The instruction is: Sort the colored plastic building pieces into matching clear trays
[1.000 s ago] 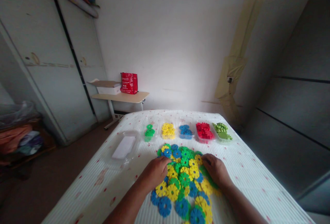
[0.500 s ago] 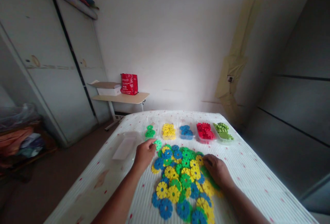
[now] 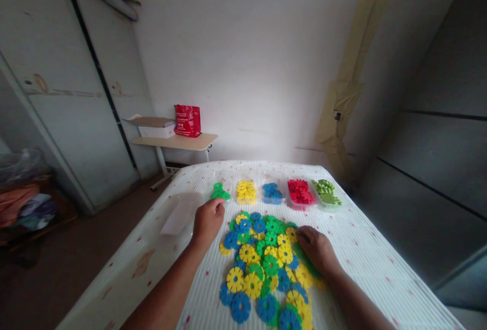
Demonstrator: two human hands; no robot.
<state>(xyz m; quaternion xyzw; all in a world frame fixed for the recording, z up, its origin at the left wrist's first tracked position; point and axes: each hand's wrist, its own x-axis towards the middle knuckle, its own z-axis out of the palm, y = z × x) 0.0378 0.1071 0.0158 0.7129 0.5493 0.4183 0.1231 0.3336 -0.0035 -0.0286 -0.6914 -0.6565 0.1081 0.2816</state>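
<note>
My left hand (image 3: 208,222) is at the front of the clear tub (image 3: 210,186) of green flower-shaped discs (image 3: 219,191). Its fingers are curled together, and I cannot make out whether a disc is still between them. A loose pile of slotted discs in blue, green and yellow (image 3: 252,286) lies before me. My right hand (image 3: 318,250) rests at the pile's right side, fingers curled, with their tips on the edge of a yellow flower-shaped disc (image 3: 291,234).
Further tubs hold yellow discs (image 3: 246,191), blue discs (image 3: 272,191), red pieces (image 3: 300,191) and light green pieces (image 3: 326,191). A clear lid or tray (image 3: 178,217) lies left of my left hand. Behind stands a side table (image 3: 178,141) with a red bag (image 3: 187,120).
My left hand has moved left and away from me with a green disc, from the pile's far edge to the green tub. My right hand stays by the yellow disc. The view has shifted slightly.
</note>
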